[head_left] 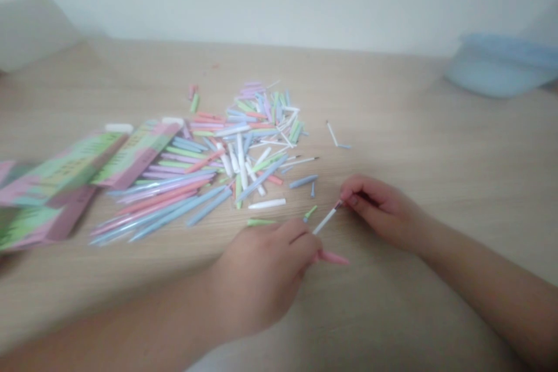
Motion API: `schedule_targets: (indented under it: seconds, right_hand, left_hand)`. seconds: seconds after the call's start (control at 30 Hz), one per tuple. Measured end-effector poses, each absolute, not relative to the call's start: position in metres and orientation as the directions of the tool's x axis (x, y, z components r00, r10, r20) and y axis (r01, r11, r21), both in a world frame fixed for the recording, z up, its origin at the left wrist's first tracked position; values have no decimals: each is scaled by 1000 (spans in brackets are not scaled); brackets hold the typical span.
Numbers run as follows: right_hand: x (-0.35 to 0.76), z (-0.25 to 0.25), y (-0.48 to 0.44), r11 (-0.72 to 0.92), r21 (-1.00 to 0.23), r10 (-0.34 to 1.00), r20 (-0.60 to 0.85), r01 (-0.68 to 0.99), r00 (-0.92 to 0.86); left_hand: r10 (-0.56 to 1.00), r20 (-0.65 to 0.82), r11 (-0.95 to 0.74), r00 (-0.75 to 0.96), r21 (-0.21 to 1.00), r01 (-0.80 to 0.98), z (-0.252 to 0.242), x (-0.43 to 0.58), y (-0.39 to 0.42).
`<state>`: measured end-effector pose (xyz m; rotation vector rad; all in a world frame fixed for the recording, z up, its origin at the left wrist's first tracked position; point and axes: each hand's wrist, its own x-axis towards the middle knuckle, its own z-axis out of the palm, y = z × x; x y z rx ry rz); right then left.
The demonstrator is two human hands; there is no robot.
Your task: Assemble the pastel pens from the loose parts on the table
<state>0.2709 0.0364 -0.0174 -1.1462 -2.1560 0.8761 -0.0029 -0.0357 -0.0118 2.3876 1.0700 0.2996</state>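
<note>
My left hand (265,273) is closed around a pink tapered pen part (335,257), whose narrow end sticks out to the right. Between my two hands runs a thin white pen refill (326,220); its lower end meets my left fingers. My right hand (379,209) pinches the refill's upper end, where a small pinkish tip shows. Close by lie a green pen piece (310,213), a white pen barrel (267,203) and a blue pen barrel (303,181). Blur hides the finer detail at my fingertips.
A heap of pastel pen parts (261,116) spreads over the wooden table (414,128). Sleeved pens (161,209) lie at its left, beside pastel printed boxes (65,168). A lone white refill (332,133) lies right of the heap. A light-blue pouch-like thing (497,70) sits far right.
</note>
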Motion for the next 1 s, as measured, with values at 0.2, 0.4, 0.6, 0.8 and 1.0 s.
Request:
schedule_targets:
  seconds: [0.2, 0.4, 0.6, 0.8, 1.0]
  right_hand:
    - [272, -17, 36, 460, -734, 838, 172, 500, -518]
    - [269, -15, 32, 438, -753, 846, 159, 492, -510]
    - [268, -11, 29, 366, -793, 873, 111, 487, -475]
    - [263, -11, 22, 156, -910, 917, -11, 384, -398]
    - [257, -15, 14, 150, -904, 897, -47, 401, -440]
  left_hand:
    - [736, -22, -578, 676, 500, 645, -11, -2, -35]
    - [730, 1, -593, 683, 498, 633, -12, -2, -36]
    - [738, 27, -594, 674, 500, 630, -16, -2, -36]
    - [742, 15, -573, 670, 534, 622, -13, -3, -35]
    - [736, 25, -563, 677, 578, 591, -10, -4, -34]
